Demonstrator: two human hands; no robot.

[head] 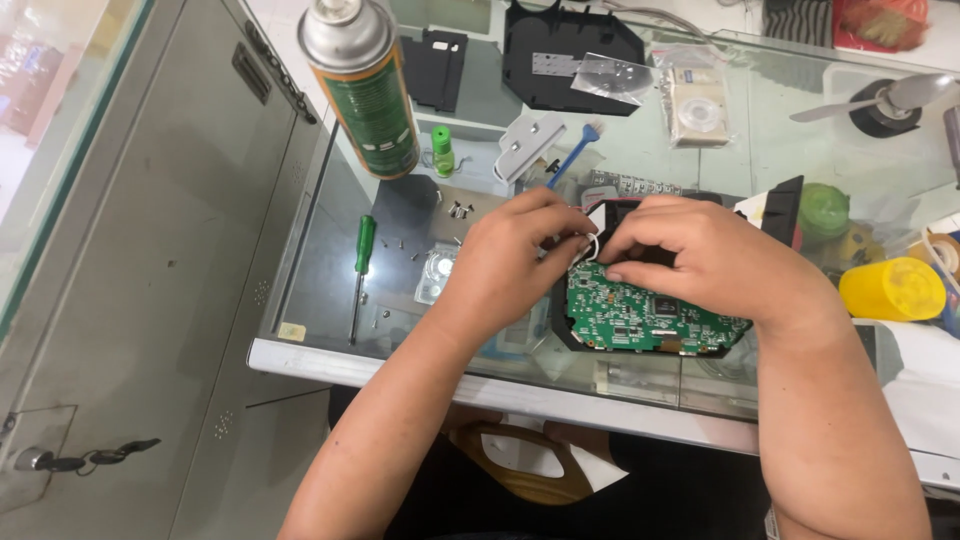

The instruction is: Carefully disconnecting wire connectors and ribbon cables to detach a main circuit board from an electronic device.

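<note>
On the glass counter [330,300], the left hand [500,265] and right hand [700,260] both pinch a small white wire [590,243] above the green circuit board [640,320], keeping it steady.

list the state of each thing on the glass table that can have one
left hand: pinching a white wire
right hand: fingertips on the same wire
green circuit board: exposed, in black housing
spray can: upright, uncapped
green screwdriver: lying flat, untouched
small green bottle: upright
yellow cup: on its side
</note>
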